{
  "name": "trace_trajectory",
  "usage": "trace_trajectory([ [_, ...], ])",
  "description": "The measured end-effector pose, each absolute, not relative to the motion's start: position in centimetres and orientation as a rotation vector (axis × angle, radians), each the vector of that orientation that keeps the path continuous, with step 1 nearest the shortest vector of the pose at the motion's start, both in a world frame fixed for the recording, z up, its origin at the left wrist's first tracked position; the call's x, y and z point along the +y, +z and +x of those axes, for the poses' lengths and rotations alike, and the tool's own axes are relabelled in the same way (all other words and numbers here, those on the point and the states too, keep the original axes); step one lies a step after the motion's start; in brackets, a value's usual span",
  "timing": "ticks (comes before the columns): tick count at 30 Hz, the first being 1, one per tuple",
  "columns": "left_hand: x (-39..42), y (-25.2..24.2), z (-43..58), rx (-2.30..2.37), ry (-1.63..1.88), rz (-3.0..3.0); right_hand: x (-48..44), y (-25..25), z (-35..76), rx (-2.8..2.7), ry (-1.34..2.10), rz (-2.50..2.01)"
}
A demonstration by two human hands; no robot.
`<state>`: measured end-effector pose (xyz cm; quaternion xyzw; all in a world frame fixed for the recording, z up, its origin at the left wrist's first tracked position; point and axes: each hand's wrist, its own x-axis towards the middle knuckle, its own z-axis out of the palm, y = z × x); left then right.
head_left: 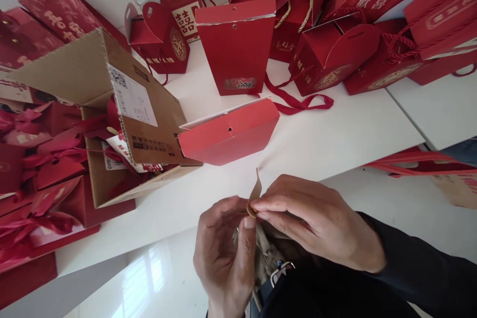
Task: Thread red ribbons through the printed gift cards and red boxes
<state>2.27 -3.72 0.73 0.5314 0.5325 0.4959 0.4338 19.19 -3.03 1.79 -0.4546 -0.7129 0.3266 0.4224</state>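
A narrow tan ribbon-like strip (256, 190), curled at its lower end, is pinched between both hands just past the table's front edge. My right hand (316, 221) has thumb and fingertips closed on the curl. My left hand (225, 251) pinches the same spot from the other side, with its other fingers bent. What lies between the fingertips is partly hidden. Beyond the hands, a flat red gift box (231, 134) with a small hole in its side lies on the table. Behind it stands a taller red box (238, 49) with a small window low on its front.
An open cardboard box (152, 104) with red packets inside stands left on the white table (298, 144). Red gift boxes (331, 59) with cord handles line the back. A red ribbon (301, 104) lies beside the tall box. More red boxes (63, 203) crowd the left.
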Motion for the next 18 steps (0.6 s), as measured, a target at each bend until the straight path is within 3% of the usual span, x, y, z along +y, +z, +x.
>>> trace_trajectory([
  [18, -4.16, 0.72, 2.61, 1.292, 1.267, 1.362, -2.91, 2.22, 19.35, -1.703, 0.993, -1.219],
])
